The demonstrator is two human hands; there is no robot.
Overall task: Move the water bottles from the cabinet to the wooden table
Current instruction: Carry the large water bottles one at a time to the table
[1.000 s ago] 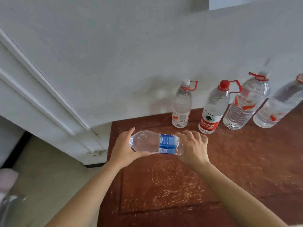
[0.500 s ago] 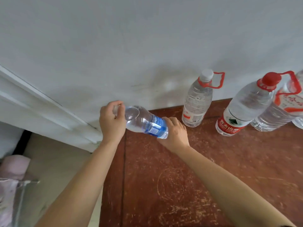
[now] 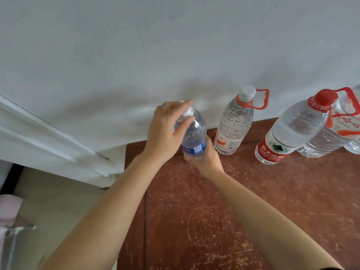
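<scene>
The wooden table (image 3: 272, 201) carries a row of large bottles (image 3: 292, 129) along the wall. Just left of them, the small blue-label bottle (image 3: 194, 137) is near upright, neck leaning wallward. The right hand (image 3: 206, 158) wraps its base, the left hand (image 3: 165, 129) pinches its cap (image 3: 188, 112); whether the base touches wood is hidden

The near and middle of the scratched red-brown wooden table (image 3: 263, 201) is free, but along the white wall (image 3: 175, 45) at the far edge are the small clear blue-labelled bottle (image 3: 196, 133) at left and tall clear red-handled bottles (image 3: 233, 123) just right of it, with narrow gaps between.
</scene>
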